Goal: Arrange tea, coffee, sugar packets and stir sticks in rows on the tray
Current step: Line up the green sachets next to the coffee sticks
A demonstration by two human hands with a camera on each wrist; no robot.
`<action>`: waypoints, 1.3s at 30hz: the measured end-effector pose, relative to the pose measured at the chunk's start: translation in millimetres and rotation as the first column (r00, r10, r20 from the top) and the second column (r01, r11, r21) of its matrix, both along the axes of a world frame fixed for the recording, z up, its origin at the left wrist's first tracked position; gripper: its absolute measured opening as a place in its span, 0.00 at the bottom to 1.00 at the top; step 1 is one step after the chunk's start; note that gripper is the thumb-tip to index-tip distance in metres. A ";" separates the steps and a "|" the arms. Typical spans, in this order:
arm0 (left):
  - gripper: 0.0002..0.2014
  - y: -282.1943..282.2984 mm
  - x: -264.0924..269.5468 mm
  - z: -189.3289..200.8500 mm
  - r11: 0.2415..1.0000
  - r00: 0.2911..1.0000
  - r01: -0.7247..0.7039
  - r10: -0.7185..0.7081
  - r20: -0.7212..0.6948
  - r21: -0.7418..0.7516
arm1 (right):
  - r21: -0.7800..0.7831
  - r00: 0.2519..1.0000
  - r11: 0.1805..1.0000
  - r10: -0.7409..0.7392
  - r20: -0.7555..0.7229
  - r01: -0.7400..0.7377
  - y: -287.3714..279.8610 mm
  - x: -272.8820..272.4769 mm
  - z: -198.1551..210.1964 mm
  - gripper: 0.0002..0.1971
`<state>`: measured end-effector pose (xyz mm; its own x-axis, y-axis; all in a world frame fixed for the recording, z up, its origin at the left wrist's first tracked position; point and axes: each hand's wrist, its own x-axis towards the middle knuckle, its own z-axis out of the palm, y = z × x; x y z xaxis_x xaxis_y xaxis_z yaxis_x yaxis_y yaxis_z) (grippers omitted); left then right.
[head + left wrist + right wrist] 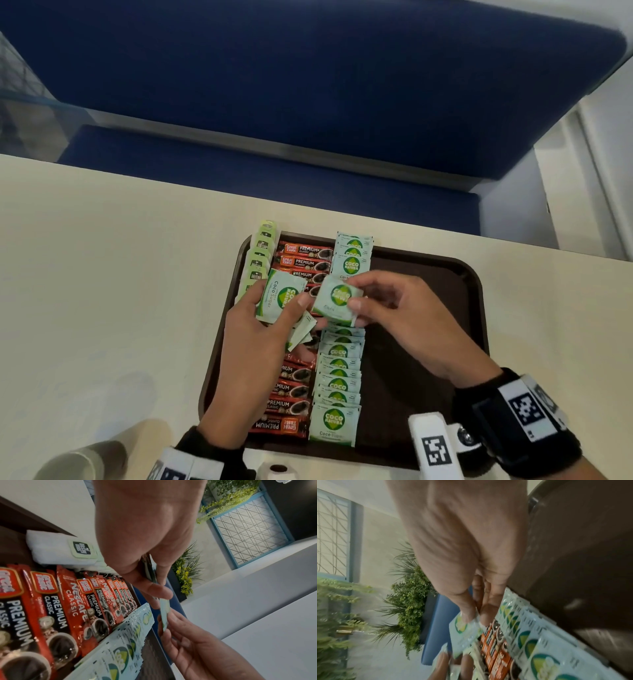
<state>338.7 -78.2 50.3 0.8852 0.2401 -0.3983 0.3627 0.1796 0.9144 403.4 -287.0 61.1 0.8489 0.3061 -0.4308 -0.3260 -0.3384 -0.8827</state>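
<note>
From the head view we see our left hand (255,334) gripping a small stack of sugar packets (279,298) while our right hand (399,320) pinches one "Coco Natura" packet (339,299) above the brown tray (428,342) on the pale surface (102,291), over a gap in the sugar row (337,387). The left wrist view reads "Great Taste Premium Classic" and "Nescafe Classic" on the coffee sachets (56,608) beside the tea bags (56,549). The blurred right wrist view shows the pinch at the packet's corner, so we judge it could slip and knock the overlapped row askew.

Bright even light, soft shadows, right wrist view motion-blurred, edges warped
</note>
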 end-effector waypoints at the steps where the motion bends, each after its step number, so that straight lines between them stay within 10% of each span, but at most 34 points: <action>1: 0.09 0.9 -0.4 -0.7 1.000 1.000 -0.005 0.005 -0.001 -0.009 | -0.053 0.998 0.998 -0.043 0.047 0.045 -5.1 3.5 -1.8 0.11; 10: 0.12 10.0 -8.1 -5.8 0.999 0.998 -0.040 0.040 -0.051 -0.007 | -0.238 0.931 0.958 -0.068 0.359 0.162 -12.7 36.8 -35.2 0.10; 39: 0.12 17.2 -8.2 -1.9 0.998 0.997 -0.033 0.030 -0.066 -0.045 | -0.288 0.917 0.931 -0.104 0.385 0.226 -2.6 25.4 -52.1 0.12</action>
